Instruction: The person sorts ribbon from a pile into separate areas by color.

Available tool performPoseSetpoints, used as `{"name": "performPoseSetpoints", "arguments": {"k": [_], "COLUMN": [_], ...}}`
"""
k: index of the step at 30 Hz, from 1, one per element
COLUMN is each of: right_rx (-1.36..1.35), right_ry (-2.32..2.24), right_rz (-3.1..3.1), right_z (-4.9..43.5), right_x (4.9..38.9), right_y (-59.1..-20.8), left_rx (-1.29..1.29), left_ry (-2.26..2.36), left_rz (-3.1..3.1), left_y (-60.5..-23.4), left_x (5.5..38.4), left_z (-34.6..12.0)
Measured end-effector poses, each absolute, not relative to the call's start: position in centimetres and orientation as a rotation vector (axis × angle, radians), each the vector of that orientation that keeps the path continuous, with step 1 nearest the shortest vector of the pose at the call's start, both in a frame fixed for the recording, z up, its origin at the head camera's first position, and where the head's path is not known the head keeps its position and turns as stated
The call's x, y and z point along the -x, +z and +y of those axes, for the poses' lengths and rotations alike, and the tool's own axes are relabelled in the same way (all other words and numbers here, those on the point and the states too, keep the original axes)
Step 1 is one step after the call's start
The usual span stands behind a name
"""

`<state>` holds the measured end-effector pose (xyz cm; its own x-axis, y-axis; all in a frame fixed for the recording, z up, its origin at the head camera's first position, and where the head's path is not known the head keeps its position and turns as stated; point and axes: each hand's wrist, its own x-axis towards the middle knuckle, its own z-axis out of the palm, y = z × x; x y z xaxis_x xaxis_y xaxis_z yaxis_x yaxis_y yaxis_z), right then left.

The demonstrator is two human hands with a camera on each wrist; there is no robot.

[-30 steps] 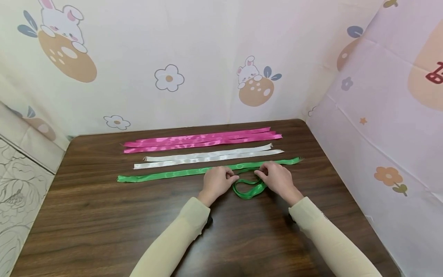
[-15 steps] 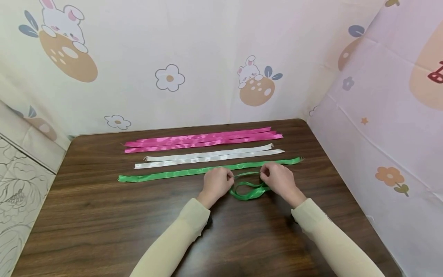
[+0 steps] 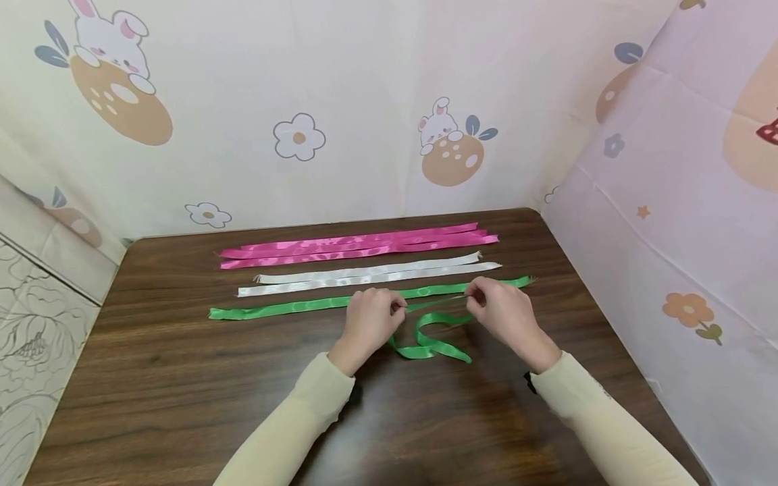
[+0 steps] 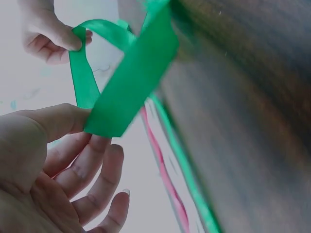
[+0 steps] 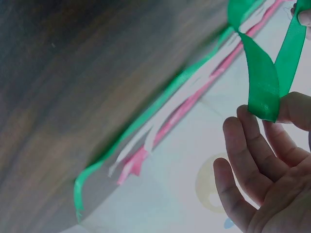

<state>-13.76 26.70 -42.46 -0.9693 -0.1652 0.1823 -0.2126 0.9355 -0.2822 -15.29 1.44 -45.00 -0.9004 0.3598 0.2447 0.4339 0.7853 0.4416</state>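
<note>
Between my two hands, a green satin ribbon (image 3: 419, 352) is held just above the table, one stretch pulled nearly straight and the rest hanging in a loose S-shaped curl. My left hand (image 3: 371, 320) pinches it between thumb and fingertips; the left wrist view shows the ribbon (image 4: 138, 73) at the thumb tip, other fingers half curled. My right hand (image 3: 504, 317) pinches another part, and in the right wrist view the ribbon (image 5: 262, 73) folds over at the thumb and fingers. Behind the hands a second green ribbon (image 3: 292, 307) lies flat, partly hidden by them.
Two white ribbons (image 3: 365, 275) lie lengthwise beyond the flat green one. Farther back are several pink ribbons (image 3: 358, 246), overlapping. The dark wooden table (image 3: 182, 391) meets a printed cloth wall (image 3: 365, 182) at the back and another cloth at the right.
My hands have moved apart, left hand leftward and right hand rightward. The stretch of ribbon between them has lengthened, and the bunched loop has loosened into an open curl with a free-looking end.
</note>
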Motion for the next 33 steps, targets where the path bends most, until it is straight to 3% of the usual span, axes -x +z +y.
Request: {"name": "performPoseSetpoints", "arguments": {"k": [16, 33], "right_rx": [-0.332, -0.351], "right_ry": [0.460, 0.414], "right_rz": [-2.860, -2.826], "right_z": [27.9, 29.1], "right_x": [13.4, 13.7], "right_y": [-39.9, -39.2], "left_rx": [0.560, 0.390], "left_ry": [-0.792, -0.951], "left_rz": [-2.772, -2.822], "left_y": [-42.4, -42.1], "left_x": [14.6, 14.6], "left_z": [-3.0, -9.9]}}
